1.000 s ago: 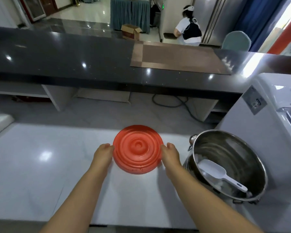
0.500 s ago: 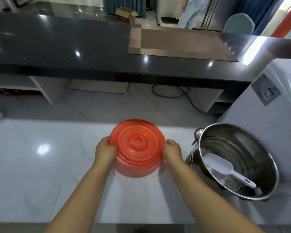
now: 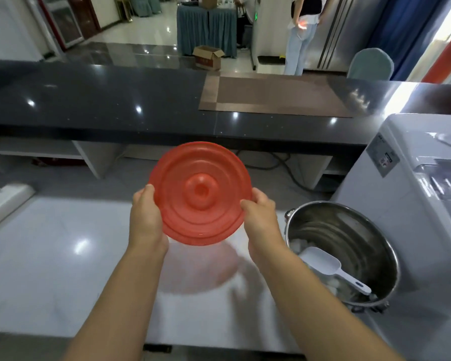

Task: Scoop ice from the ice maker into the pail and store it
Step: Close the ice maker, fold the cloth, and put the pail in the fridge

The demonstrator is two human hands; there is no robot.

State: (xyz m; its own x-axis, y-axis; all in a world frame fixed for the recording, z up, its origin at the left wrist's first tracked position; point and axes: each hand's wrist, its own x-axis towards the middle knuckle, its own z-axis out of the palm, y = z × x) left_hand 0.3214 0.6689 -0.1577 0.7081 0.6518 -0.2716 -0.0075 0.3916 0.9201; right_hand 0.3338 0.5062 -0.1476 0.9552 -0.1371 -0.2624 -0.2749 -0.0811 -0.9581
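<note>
Both hands grip a round red plastic lid w/ concentric ridges (image 3: 201, 192) by opposite edges: left hand (image 3: 145, 217) & right hand (image 3: 261, 221) clamped on it, above white glossy counter (image 3: 50, 256). Right of right hand: shiny steel pail (image 3: 370, 246) w/ ice, white plastic scoop (image 3: 326, 263) inside.

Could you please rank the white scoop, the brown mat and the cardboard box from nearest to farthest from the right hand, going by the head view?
From the right hand:
1. White scoop, just to its right, inside the steel pail.
2. Brown mat, ahead on the black counter.
3. Cardboard box, on the floor beyond that counter.
</note>
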